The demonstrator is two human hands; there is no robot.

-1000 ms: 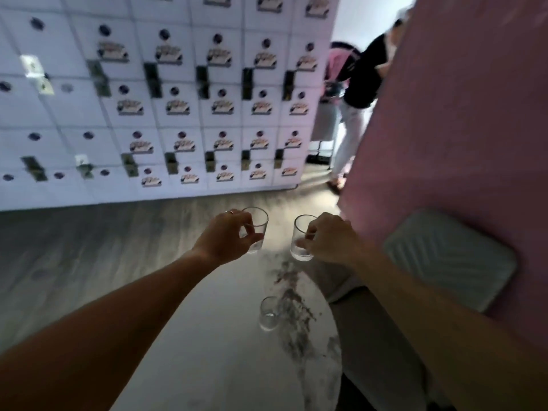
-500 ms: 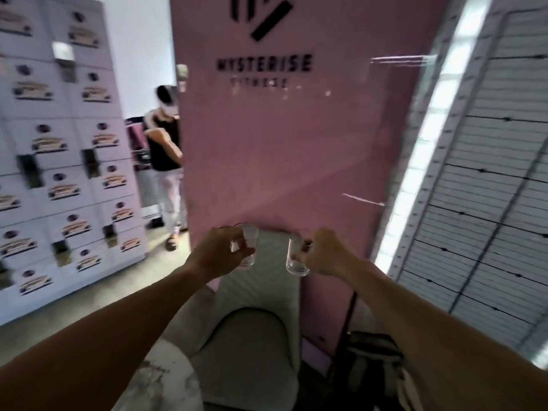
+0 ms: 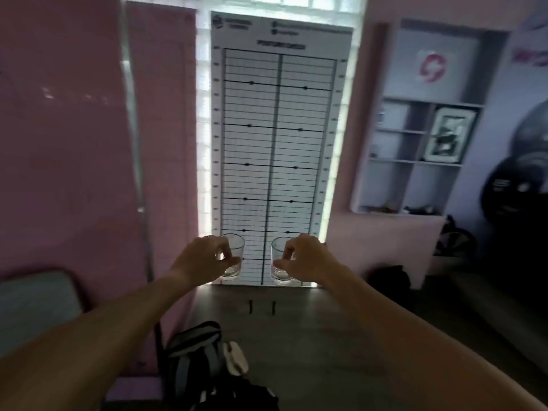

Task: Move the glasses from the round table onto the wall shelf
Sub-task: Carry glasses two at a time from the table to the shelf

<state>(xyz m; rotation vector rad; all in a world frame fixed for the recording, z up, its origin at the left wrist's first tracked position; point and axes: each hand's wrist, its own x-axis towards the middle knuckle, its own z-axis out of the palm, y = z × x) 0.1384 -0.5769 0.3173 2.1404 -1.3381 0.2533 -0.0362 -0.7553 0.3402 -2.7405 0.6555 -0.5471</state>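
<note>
Fingers of left hand point(image 3: 204, 259) and right hand point(image 3: 305, 259) pinching upright glasses point(image 3: 234, 256); chart point(image 3: 275, 143) text unreadable.

Open floor point(image 3: 296, 327) lies ahead of both arms, bare up to the lined chart point(image 3: 272, 161); a striped bag point(image 3: 195, 351) crowds the lower left, beside the pink partition point(image 3: 59, 143) that walls off that side; the wall shelf point(image 3: 415, 161) hangs up right, several cubbies seemingly free, though blur hides detail; dark clutter point(image 3: 388, 280) sits below it.

The heading on the lined wall chart point(image 3: 272, 161) is too blurred to read.
</note>
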